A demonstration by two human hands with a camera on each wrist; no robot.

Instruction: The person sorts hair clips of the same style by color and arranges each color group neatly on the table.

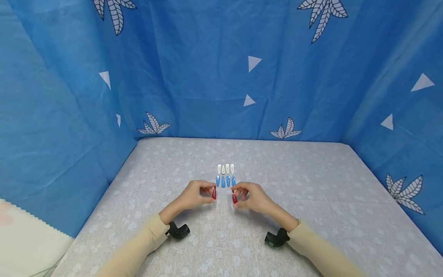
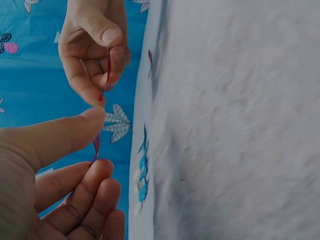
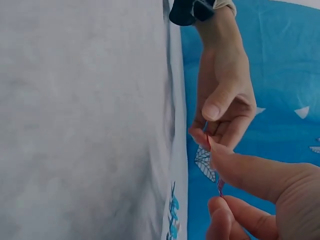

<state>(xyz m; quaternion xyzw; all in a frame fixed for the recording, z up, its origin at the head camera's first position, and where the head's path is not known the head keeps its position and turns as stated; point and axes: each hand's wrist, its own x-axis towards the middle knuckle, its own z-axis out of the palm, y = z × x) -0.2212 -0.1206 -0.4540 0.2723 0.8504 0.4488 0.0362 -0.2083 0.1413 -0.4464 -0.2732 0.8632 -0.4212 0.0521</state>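
Note:
My left hand [image 1: 197,194] pinches a red snap hair clip [image 1: 214,192] between thumb and fingertips, upright above the table. Opposite it, my right hand [image 1: 254,197] pinches another red hair clip [image 1: 234,196] in the same manner. A gap separates the two hands. Just beyond them lies a row of several blue hair clips [image 1: 223,182], and behind that a row of several white hair clips [image 1: 227,168]. In the left wrist view a small red thing [image 2: 149,62] shows low on the table; its kind is hard to tell.
A pale flower-patterned cloth covers the table [image 1: 304,177]. Blue curtains [image 1: 207,69] with leaf and triangle prints stand at the back and both sides. Each wrist wears a black camera mount, on the left [image 1: 178,231] and on the right [image 1: 278,237].

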